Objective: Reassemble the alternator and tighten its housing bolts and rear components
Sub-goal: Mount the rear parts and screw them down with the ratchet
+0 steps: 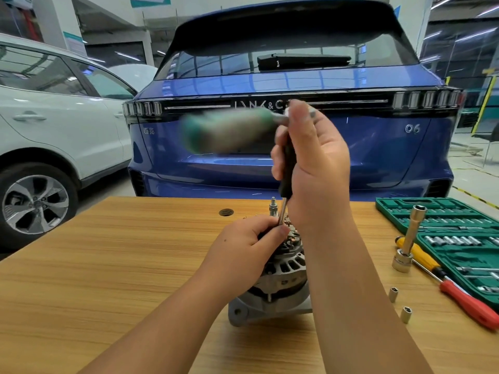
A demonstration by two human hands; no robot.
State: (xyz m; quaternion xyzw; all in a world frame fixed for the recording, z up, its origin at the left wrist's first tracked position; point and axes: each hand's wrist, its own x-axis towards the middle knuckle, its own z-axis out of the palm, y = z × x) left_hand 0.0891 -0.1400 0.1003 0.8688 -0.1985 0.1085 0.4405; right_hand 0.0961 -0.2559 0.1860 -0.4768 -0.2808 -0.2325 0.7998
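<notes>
We see the alternator (280, 276) standing on the wooden desk (108, 265), near the front middle, its finned rear end facing up and a mounting ear at its lower left. Our left hand (243, 247) rests on top of its left side, the fingers curled and pinching at the lower end of a thin metal shaft just where it meets the rear face. Our right hand (313, 168) is directly above the alternator, fingers wrapped round the black handle of a screwdriver (286, 179), which stands almost upright with its shaft (282, 211) running down to the left fingertips. The same right hand also holds, between thumb and forefinger, a blurred tool with a green and pale handle (229, 130) sticking out to the left; it may be a second screwdriver, but the blur keeps us from being sure.

The alternator's housing is silver-grey cast metal with slotted vents round the rim, copper-coloured parts showing inside the open rear, and a threaded stud (272, 206) rising at the back.

To the right on the desk lie a green socket set case (459, 238), a tall socket extension (410, 238) standing on end, a yellow-handled screwdriver (421, 257), a red-handled tool (469, 306), and two loose sockets (399, 303). Beyond the desk stand a blue car (270, 85) and a white car (54, 117).
</notes>
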